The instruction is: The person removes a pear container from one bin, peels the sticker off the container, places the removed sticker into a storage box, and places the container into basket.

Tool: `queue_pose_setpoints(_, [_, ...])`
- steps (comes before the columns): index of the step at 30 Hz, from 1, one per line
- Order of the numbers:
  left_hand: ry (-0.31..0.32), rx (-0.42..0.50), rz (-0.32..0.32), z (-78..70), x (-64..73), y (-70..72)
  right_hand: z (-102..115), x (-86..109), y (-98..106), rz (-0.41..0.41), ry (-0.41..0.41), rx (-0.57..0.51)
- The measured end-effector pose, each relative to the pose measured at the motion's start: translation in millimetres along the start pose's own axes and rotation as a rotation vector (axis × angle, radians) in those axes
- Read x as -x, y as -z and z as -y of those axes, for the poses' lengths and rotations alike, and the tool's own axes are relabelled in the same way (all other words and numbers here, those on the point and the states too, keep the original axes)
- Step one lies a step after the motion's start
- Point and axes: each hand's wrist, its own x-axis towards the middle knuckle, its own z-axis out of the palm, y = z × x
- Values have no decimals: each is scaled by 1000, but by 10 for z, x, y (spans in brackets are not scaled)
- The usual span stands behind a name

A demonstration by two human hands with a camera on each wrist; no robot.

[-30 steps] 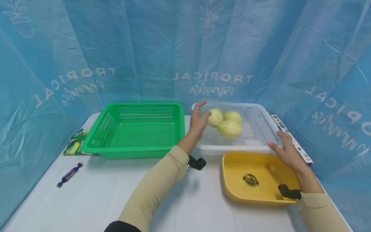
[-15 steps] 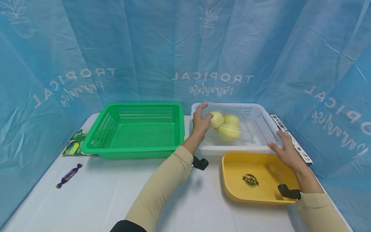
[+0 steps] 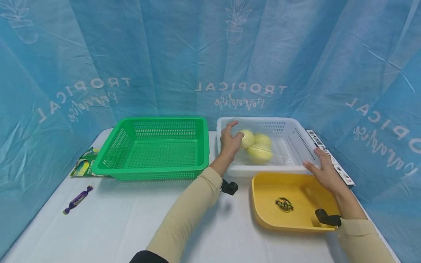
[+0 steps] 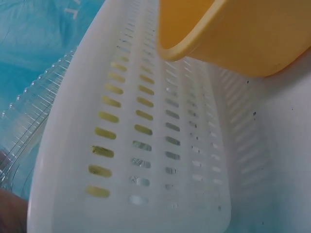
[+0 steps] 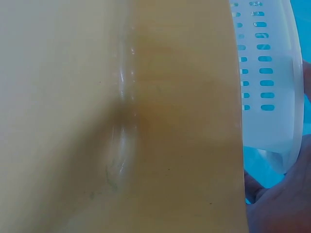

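Observation:
My left hand [image 3: 230, 140] grips the left end of a clear plastic clamshell box [image 3: 279, 151]. Pale yellow-green round fruits [image 3: 260, 152] show through the box, which sits low within the white perforated basket [image 3: 263, 169]. In the left wrist view, the box's ridged edge [image 4: 34, 107] stands above the basket's rim, and a bit of my hand [image 4: 12, 213] shows at the lower left. My right hand [image 3: 327, 173] holds the basket's front right corner, thumb on the near side. The right wrist view shows that hand [image 5: 282, 204] at the basket's corner [image 5: 272, 131].
A yellow tray [image 3: 266, 208] with a round logo stands in front of the white basket, under my right forearm. To the left are a green basket [image 3: 148, 170], a green packet [image 3: 84, 166] and a purple-wrapped candy [image 3: 78, 199]. A printed black-and-white box [image 3: 342, 171] lies at right.
My left hand has lowered the clear box of fruit deeper into the white basket, moving slightly toward me. The right hand has stayed at the basket's corner.

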Motion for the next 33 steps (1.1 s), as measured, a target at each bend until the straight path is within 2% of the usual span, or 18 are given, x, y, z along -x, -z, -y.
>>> queue_pose_setpoints(8, [32, -30, 23, 21, 30, -40, -1, -1, -10, -5, 11, -13])
queue_pose_setpoints(15, [5, -129, 44, 30, 36, -37, -2, 3, -5, -12, 20, -11])
queue_pose_setpoints(19, [7, -163, 86, 35, 47, -14, -7, 11, 2, -12, 18, -9])
queue_pose_setpoints(26, [45, -216, 170, 56, 75, -10, -21, 6, -1, 6, 17, -18])
queue_pose_setpoints(33, [58, -266, 187, 66, 70, -29, -18, -3, 1, -3, 32, -16])
